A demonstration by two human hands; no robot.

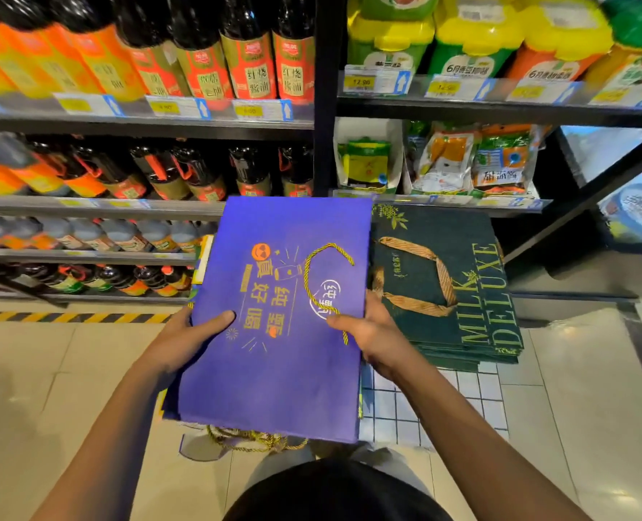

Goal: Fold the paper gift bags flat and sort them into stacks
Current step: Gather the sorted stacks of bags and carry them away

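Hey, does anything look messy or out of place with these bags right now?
Mostly tidy. The blue bag's gold cord lies looped loose across its face, pinned by the right hand, and more cords spill from under its near edge. The green stack beside it lies flat; the left hand grips the blue bag's other side.

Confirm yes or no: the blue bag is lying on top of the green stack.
No: both hands hold the blue bag flat, beside the green stack, on its left.
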